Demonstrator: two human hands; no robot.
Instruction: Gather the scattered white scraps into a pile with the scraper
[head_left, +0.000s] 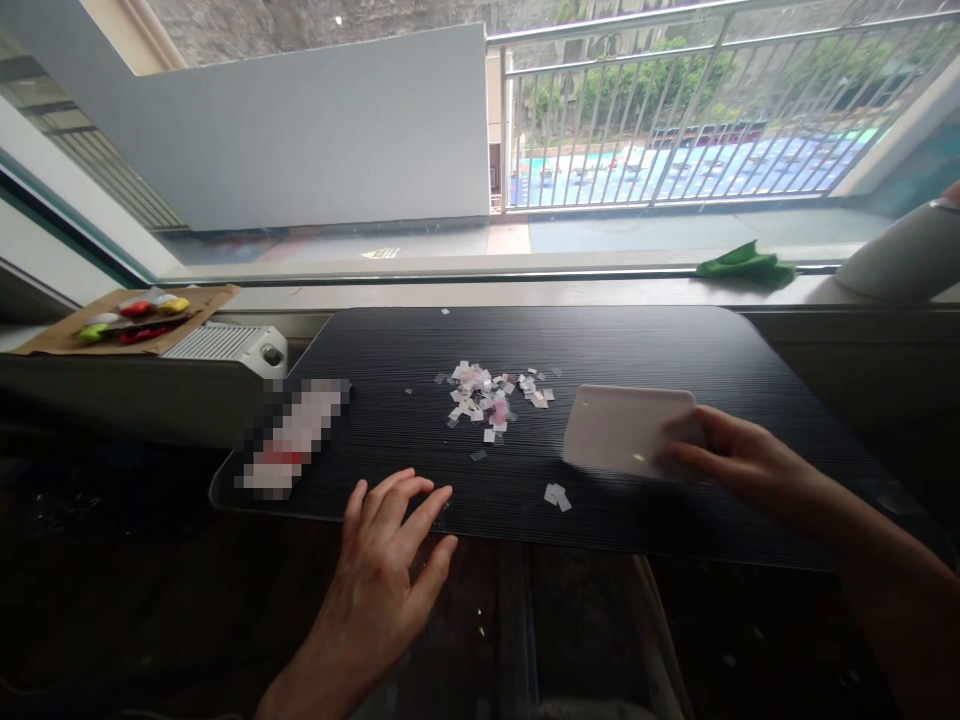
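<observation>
My right hand (724,450) grips the right end of a flat, pale plastic tray or board (622,425), tilted above the dark table. Its thumb and fingers pinch the edge. My left hand (397,550) is over the table's front edge with fingers spread and nothing in them. A loose pile of small white and pinkish paper scraps (476,390) lies mid-table, between the hands and further back. A few more scraps (556,496) lie below the pale piece, near the front edge.
The black table (390,345) stands against a window sill. A blurred-out item (292,440) lies on its left side. Further left, colourful things (142,315) rest on cardboard beside a white power strip-like box (232,345). A green cloth (746,265) and a white container (900,250) occupy the sill.
</observation>
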